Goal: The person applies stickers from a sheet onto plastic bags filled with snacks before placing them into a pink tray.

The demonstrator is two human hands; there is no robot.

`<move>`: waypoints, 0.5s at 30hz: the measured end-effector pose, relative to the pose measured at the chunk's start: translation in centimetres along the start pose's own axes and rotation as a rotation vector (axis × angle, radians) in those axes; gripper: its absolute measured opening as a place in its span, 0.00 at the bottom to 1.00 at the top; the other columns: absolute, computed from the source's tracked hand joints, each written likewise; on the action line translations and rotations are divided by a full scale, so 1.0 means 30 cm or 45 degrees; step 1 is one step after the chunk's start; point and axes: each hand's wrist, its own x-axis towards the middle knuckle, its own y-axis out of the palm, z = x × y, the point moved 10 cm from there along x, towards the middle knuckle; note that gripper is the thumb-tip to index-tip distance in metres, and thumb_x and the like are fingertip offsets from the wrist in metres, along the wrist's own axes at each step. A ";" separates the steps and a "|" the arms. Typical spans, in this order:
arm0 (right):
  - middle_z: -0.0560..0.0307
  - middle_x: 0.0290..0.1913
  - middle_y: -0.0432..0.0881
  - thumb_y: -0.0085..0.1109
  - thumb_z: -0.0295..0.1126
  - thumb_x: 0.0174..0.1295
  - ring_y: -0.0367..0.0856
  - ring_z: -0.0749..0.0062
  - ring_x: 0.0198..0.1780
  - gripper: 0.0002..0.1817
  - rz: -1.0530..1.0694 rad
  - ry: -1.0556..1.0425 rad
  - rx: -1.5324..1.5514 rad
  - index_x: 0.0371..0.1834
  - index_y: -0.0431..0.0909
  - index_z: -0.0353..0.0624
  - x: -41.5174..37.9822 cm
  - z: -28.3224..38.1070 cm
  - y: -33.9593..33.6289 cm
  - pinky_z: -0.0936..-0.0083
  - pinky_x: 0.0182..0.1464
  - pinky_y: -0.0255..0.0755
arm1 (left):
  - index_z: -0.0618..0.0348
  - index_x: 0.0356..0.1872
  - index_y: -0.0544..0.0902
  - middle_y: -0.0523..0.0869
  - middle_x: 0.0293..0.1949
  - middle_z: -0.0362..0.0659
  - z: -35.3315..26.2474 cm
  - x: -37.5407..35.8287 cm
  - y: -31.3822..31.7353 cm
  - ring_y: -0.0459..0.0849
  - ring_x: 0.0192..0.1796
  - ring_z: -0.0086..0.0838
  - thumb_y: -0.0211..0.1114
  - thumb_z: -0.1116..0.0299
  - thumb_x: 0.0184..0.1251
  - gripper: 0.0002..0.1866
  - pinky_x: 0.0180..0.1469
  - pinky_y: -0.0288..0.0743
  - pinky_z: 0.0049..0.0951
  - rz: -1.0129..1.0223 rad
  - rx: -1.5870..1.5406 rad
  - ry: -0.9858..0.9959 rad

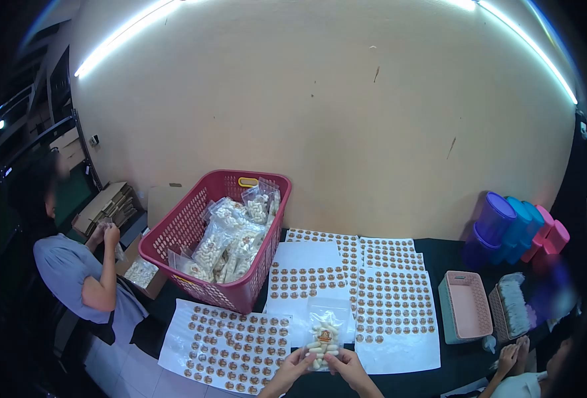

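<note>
Between my two hands is a clear zip bag [326,321] of whitish capsules, with a round brown sticker on its front. My left hand [294,369] grips the bag's lower left corner, and my right hand [347,366] pinches the lower right. Both hands are closed on it, thumbs in front. Sheets of round stickers lie beneath and around: one sticker sheet [227,345] to the left, another sticker sheet [396,312] to the right. Behind the bag, part of a paper sheet is hidden.
A maroon basket [277,265] full of bagged capsules stands at the back left. At right are a pink basket [466,302], a basket of packets [513,308] and coloured tubs [496,215]. One person [84,272] works at left; another person's hands [511,358] show at lower right.
</note>
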 end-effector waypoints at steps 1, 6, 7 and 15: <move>0.67 0.21 0.72 0.55 0.40 0.58 0.65 0.87 0.21 0.14 0.002 -0.007 0.003 0.34 0.76 0.37 0.006 0.006 0.007 0.89 0.23 0.59 | 0.64 0.52 0.70 0.77 0.45 0.39 0.016 -0.003 0.015 0.75 0.45 0.20 0.56 0.62 0.63 0.20 0.49 0.70 0.22 -0.004 -0.168 -0.134; 0.65 0.25 0.75 0.55 0.38 0.59 0.69 0.85 0.25 0.14 -0.098 -0.021 0.003 0.37 0.75 0.37 0.015 -0.011 -0.055 0.88 0.27 0.63 | 0.64 0.52 0.70 0.77 0.44 0.40 -0.048 0.034 0.027 0.76 0.44 0.21 0.57 0.61 0.62 0.21 0.45 0.74 0.23 0.079 0.141 -0.010; 0.63 0.27 0.75 0.54 0.37 0.59 0.71 0.84 0.27 0.14 -0.090 -0.010 -0.046 0.39 0.74 0.36 0.017 -0.025 -0.066 0.88 0.30 0.66 | 0.64 0.51 0.71 0.78 0.42 0.39 -0.087 0.044 0.021 0.77 0.42 0.21 0.59 0.63 0.61 0.21 0.43 0.74 0.21 0.075 0.155 0.037; 0.58 0.35 0.77 0.52 0.32 0.60 0.76 0.80 0.36 0.13 -0.188 0.039 0.000 0.44 0.70 0.34 -0.097 -0.038 -0.249 0.85 0.37 0.70 | 0.54 0.64 0.49 0.63 0.60 0.50 -0.739 0.179 -0.175 0.68 0.58 0.36 0.47 0.57 0.67 0.29 0.59 0.62 0.35 0.075 -0.429 0.896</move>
